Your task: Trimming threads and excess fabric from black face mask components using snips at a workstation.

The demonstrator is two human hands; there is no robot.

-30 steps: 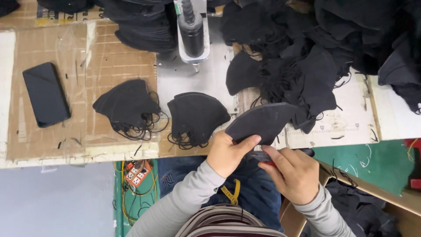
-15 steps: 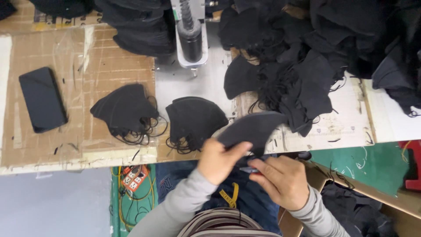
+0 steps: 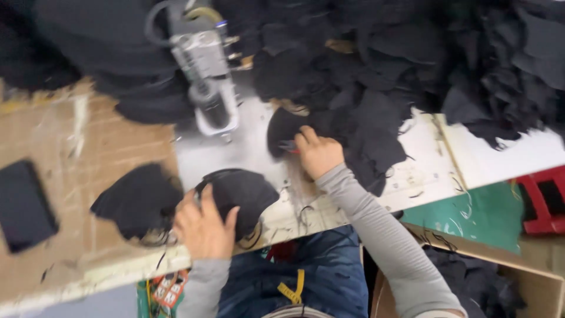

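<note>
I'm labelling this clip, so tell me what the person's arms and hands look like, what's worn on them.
Both arms wear plain, close-fitting light grey long sleeves that end at the wrists. The left hand and the right hand are bare: no gloves. No rings, watch or markings can be made out, though the picture is blurred.

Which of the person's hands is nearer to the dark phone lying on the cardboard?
Left. The left hand rests on a black mask pile, right of the phone; the right hand reaches farther off toward the big fabric heap.
</note>
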